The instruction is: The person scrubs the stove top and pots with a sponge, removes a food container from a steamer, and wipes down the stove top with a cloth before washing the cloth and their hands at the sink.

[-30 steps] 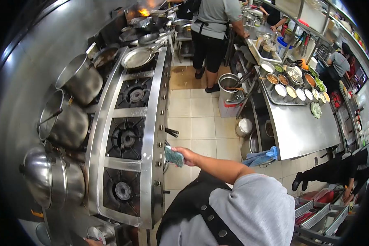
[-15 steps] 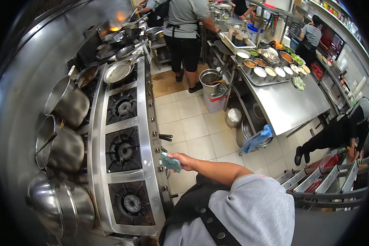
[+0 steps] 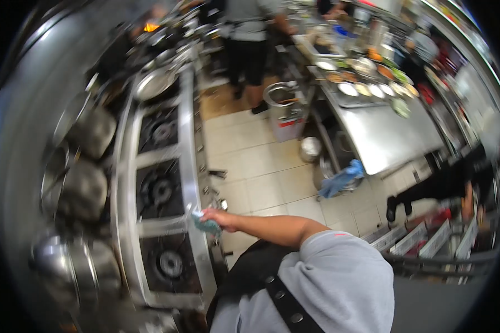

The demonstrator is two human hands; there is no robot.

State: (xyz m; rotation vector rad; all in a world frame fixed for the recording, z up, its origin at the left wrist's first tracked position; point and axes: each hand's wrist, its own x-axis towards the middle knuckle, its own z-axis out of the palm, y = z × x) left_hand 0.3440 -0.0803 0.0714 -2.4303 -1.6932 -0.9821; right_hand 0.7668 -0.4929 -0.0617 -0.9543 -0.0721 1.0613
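Note:
My right hand [image 3: 219,218] reaches left from a grey sleeve, its fingers closed around a green scrubbing sponge [image 3: 206,225]. The sponge is at the front metal edge of the stove [image 3: 190,194], beside the burner grates; motion blur hides whether it touches the surface. White streaks show on the steel close to the sponge. A nearby burner [image 3: 171,263] sits below and left of my hand. My left hand is out of the picture.
Large steel pots [image 3: 84,188] line the stove's left side. A flat round pan [image 3: 155,84] rests at its far end, near a flame. Handles [image 3: 218,173] jut over the aisle. To the right stands a steel table [image 3: 380,139] with food containers. Several co-workers are around.
My right hand has moved left with the sponge, from beside the stove knobs to the stove's front edge. The whole view has shifted slightly and become blurred.

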